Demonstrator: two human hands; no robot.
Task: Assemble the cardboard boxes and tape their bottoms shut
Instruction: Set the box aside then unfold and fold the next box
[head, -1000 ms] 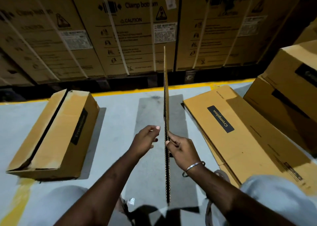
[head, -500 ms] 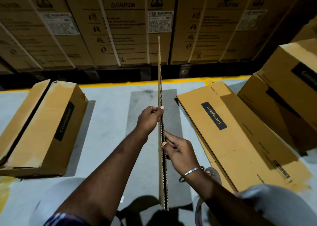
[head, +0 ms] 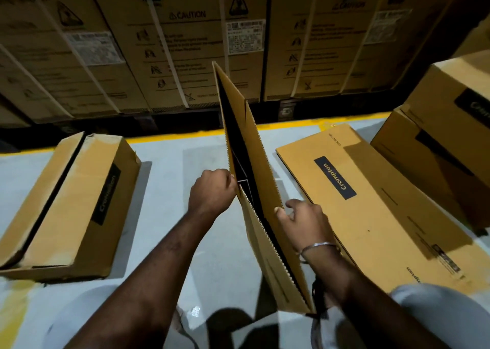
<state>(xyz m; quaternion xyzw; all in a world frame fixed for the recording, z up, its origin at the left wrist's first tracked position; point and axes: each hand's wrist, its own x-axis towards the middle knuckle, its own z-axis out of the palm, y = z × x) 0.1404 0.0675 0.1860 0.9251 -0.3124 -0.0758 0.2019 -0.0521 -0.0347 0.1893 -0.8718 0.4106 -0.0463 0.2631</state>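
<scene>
The flattened cardboard box stands on edge on the floor between the arms, its walls just parting. The left hand grips the left wall's edge; the right hand seems to pinch the right wall, though blur hides its fingers. Pulling both walls evenly apart should square it without creasing.

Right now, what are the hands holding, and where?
Both hold the flat box, standing on edge. The left hand grips its left panel's top edge; the right hand grips the right panel's.
</scene>
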